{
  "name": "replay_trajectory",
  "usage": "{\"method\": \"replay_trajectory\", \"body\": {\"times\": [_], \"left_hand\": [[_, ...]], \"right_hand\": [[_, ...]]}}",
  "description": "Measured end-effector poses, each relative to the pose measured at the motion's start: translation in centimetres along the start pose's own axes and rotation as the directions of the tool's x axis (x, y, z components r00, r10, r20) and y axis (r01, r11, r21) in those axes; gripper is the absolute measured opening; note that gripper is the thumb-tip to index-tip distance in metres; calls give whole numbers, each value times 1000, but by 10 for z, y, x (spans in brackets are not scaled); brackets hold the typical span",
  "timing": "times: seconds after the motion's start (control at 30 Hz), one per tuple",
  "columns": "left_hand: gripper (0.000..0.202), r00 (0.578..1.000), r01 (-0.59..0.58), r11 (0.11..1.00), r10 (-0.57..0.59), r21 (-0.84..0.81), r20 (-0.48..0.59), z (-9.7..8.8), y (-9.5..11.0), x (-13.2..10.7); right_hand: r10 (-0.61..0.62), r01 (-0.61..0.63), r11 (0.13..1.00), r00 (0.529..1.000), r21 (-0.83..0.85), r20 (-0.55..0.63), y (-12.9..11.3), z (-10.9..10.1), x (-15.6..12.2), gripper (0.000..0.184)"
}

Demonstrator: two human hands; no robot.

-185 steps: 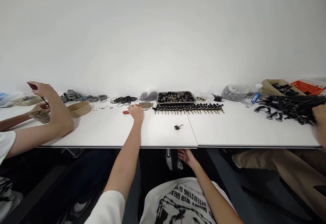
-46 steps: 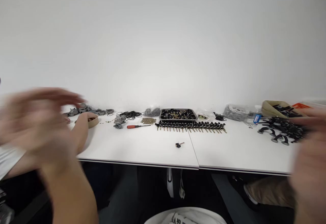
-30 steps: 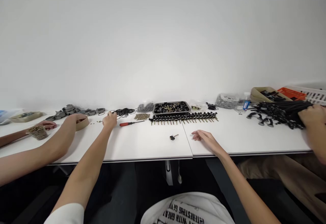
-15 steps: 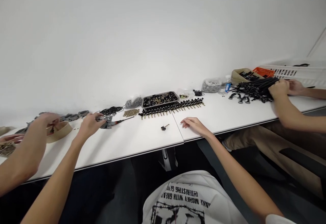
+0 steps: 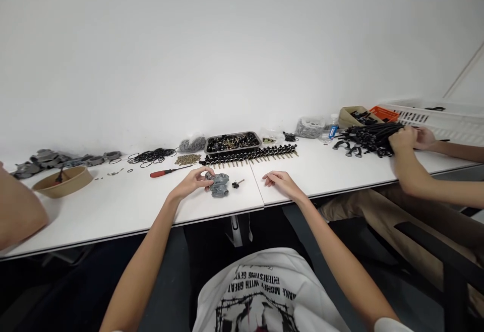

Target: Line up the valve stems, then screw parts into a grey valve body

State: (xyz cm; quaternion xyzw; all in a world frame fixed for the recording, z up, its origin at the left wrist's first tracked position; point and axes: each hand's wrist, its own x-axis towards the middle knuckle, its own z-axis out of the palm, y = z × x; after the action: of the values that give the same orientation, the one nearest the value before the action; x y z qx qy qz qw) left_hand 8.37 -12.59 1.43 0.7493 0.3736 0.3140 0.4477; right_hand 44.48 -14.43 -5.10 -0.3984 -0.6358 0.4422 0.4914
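Left hand [image 5: 199,181] pinches grey casting [image 5: 219,186] by left end, near front of table [image 5: 113,211]; table contact unclear. Right hand [image 5: 280,183] loosely curled, nothing seen in it. Risks: one-ended hold may let casting twist; rightward drift may knock black fitting [image 5: 235,185] just beside.

The white tabletop [image 5: 128,208] carries a small black part [image 5: 236,185] near its front edge. From it, a metal tray [image 5: 234,150] sits at 12 o'clock, a tan bowl [image 5: 71,187] at 9, a bottle [image 5: 333,127] at 2.
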Motion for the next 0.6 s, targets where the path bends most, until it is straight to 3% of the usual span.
{"method": "replay_trajectory", "body": {"times": [0.1, 0.2, 0.3, 0.37, 0.43, 0.47, 0.53, 0.6], "left_hand": [[30, 1000, -17, 997, 18, -81, 9, -6, -12, 3], [34, 1000, -14, 999, 13, -48, -25, -13, -13, 4], [46, 1000, 21, 980, -20, 200, -7, -18, 6, 5], [42, 994, -43, 909, 79, 416, -70, -16, 27, 8], [32, 966, -111, 796, 227, 595, -123, -2, 48, 15], [28, 968, -127, 725, 238, 677, -74, 9, 57, 19], [27, 987, -150, 597, 134, 788, 87, 36, 69, 29], [26, 988, -127, 536, -10, 835, 157, 65, 71, 38]], "right_hand": [[5, -5, 1000, 1000, 12, 9, 3, -1, 1, 34], [7, -7, 1000, 1000, 18, 6, 4, -2, 0, 34], [18, -19, 1000, 1000, 16, 5, 4, -3, -1, 34], [24, -24, 1000, 1000, 14, 7, 3, -4, -2, 34], [25, -26, 1000, 1000, 13, 11, 4, -4, -2, 34], [25, -25, 1000, 1000, 12, 12, 4, -5, -2, 34], [23, -23, 1000, 1000, 9, 12, 4, -5, -2, 34], [21, -21, 1000, 1000, 11, 7, 4, -4, -2, 35]]}}
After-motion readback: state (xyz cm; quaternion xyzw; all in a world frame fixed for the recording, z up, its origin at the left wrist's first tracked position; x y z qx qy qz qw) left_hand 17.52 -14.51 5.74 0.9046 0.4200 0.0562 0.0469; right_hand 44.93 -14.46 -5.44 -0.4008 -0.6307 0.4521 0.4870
